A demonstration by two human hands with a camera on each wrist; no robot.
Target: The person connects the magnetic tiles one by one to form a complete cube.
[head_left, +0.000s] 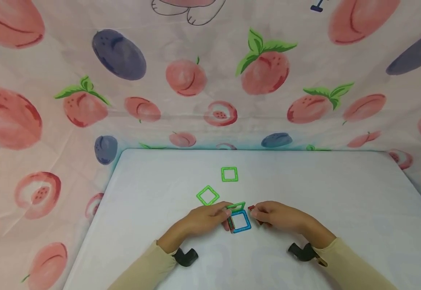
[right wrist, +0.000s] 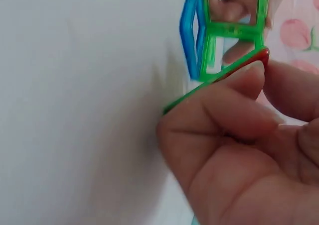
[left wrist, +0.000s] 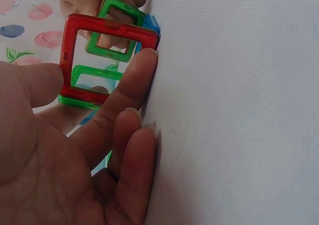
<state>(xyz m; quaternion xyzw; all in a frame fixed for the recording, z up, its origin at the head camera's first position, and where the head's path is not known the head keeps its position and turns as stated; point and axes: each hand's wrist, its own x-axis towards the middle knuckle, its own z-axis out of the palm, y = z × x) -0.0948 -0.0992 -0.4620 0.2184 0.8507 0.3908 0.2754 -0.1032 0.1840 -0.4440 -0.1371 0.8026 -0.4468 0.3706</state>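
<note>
Thumb and fingers of my left hand [head_left: 204, 219] pinch an upright red square magnetic tile [left wrist: 109, 25] by its sides. Beside it, a blue square tile [head_left: 242, 230] lies on the table. At the blue tile's far edge stands a green square tile [head_left: 237, 205], slightly tilted. My right hand [head_left: 284, 217] is just to the right of these tiles. Between its thumb and bent fingers it pinches another square tile [right wrist: 249, 58], seen nearly edge-on, red and green along its edge. Its open green frame shows in the left wrist view.
Two loose green square tiles lie farther back on the white table: one tile [head_left: 230, 180] squarely placed, the other tile [head_left: 202, 191] turned like a diamond, close to the left hand. A fruit-printed cloth [head_left: 203, 133] hangs behind the table's far edge.
</note>
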